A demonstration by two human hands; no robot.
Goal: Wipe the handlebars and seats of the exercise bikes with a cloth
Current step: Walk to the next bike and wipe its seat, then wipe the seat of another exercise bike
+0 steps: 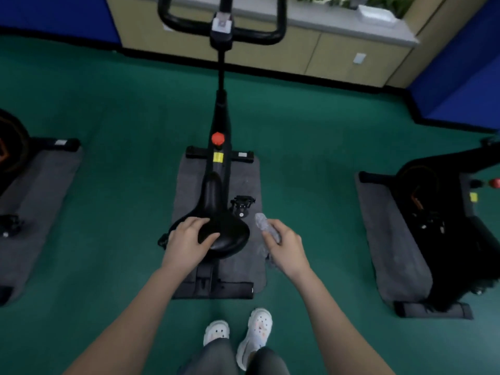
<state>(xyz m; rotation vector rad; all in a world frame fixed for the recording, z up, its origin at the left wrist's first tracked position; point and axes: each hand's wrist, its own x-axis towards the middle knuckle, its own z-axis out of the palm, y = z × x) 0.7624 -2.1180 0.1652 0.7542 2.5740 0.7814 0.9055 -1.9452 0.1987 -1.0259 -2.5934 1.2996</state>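
A black exercise bike stands straight ahead on a grey mat (249,185). Its black seat (230,231) is just in front of me, and its black handlebars (273,33) are at the top of the view. My left hand (186,242) rests flat on the left rear part of the seat, fingers spread. To the right of the seat, clear of it, my right hand (286,247) is closed on a crumpled grey cloth (263,224), which sticks out above the fingers.
Another bike (446,220) on a grey mat stands to the right, and part of a third (13,155) to the left. Green floor lies between them. A cabinet (311,55) and blue walls run along the back. My white shoes (238,331) are below.
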